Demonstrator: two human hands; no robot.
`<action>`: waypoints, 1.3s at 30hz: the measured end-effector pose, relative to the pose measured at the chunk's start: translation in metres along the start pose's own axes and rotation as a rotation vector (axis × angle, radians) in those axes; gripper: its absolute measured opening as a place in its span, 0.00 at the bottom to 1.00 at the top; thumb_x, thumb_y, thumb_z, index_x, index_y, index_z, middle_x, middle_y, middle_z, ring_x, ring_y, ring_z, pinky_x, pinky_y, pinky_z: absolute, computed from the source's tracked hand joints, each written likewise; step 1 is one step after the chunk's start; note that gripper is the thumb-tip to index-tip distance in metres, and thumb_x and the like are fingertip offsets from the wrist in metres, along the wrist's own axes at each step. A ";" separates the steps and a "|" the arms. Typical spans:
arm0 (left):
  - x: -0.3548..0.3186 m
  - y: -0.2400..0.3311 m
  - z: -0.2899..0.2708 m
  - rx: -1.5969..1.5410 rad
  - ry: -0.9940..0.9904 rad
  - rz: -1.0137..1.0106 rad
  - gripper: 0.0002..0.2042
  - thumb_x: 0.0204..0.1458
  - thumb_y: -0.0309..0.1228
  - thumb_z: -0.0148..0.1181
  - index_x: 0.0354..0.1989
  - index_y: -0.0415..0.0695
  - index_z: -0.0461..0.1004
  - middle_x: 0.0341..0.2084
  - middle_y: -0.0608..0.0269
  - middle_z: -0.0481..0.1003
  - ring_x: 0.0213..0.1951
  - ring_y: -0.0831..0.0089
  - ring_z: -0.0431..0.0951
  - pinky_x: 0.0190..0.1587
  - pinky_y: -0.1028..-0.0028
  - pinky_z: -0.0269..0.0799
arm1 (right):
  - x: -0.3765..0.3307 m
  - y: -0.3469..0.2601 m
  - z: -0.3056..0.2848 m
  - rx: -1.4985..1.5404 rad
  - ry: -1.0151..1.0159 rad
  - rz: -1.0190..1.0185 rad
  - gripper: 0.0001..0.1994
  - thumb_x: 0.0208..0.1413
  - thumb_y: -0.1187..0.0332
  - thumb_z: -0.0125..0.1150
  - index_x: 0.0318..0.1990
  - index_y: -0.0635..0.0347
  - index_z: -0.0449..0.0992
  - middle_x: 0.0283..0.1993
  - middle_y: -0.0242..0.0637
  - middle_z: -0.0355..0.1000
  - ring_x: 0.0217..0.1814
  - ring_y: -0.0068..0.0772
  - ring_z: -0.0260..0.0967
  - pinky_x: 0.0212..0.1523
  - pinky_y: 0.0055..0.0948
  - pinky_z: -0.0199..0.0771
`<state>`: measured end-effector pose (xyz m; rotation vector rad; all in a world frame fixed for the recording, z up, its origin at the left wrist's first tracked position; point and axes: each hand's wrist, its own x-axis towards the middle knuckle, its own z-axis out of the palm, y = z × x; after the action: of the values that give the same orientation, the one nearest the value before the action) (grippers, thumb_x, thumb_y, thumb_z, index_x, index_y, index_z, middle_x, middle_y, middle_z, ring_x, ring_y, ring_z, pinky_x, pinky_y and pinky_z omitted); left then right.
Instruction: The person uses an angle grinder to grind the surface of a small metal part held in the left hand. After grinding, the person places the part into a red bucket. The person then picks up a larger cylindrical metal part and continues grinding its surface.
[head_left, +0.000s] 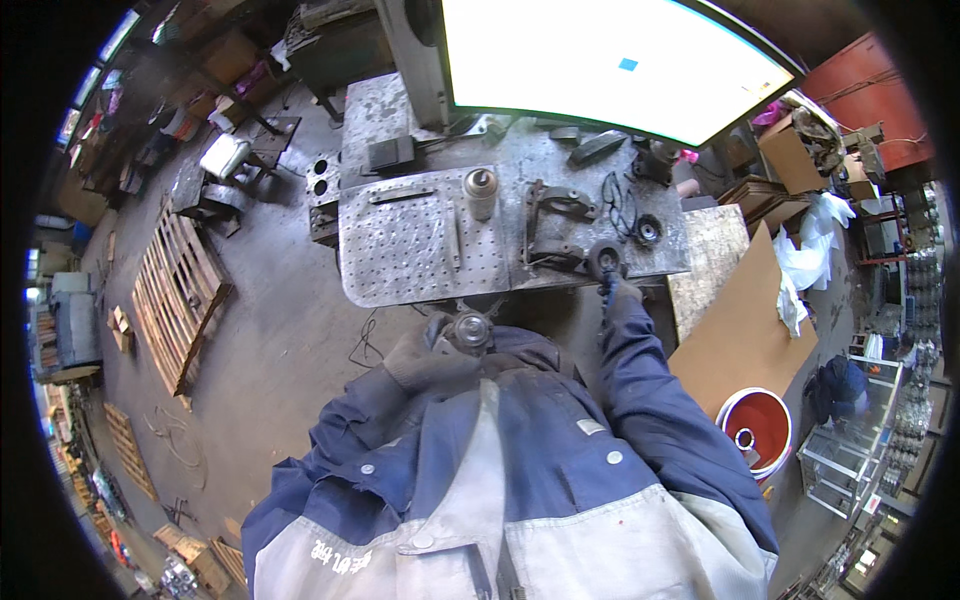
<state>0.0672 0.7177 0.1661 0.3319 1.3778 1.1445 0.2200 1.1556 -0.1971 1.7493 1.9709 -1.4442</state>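
Observation:
My gloved left hand (436, 356) is closed round a shiny round metal part (472, 331) with a ring-shaped end. It is close to my body, just off the front edge of the metal worktable (420, 285). My right hand (624, 294), also gloved, is at the table's front right edge. Its fingers wrap the dark body of an angle grinder (605, 260), whose round head is over the tabletop. Beside that head lies a dark metal bracket frame (548, 225). The sleeve and glove partly hide the grinder's body.
A spray can (481, 192) and a flat metal bar (405, 195) are on the perforated plate. Goggles (620, 207) and a round dark disc (648, 229) lie to the right. A bright screen (610, 65) stands behind; a red bucket (755, 430) stands at lower right.

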 end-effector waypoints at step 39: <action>-0.013 -0.055 -0.034 -0.261 0.082 0.258 0.47 0.39 0.17 0.81 0.73 0.41 0.66 0.61 0.64 0.78 0.61 0.73 0.79 0.66 0.67 0.75 | -0.394 -0.169 0.025 0.366 -0.808 -0.200 0.12 0.70 0.66 0.67 0.50 0.67 0.83 0.33 0.28 0.80 0.30 0.13 0.72 0.28 0.17 0.69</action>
<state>0.0648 0.6676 0.1230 0.2821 1.2620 1.5489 0.1929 0.8872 0.1370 0.8067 1.5155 -2.2176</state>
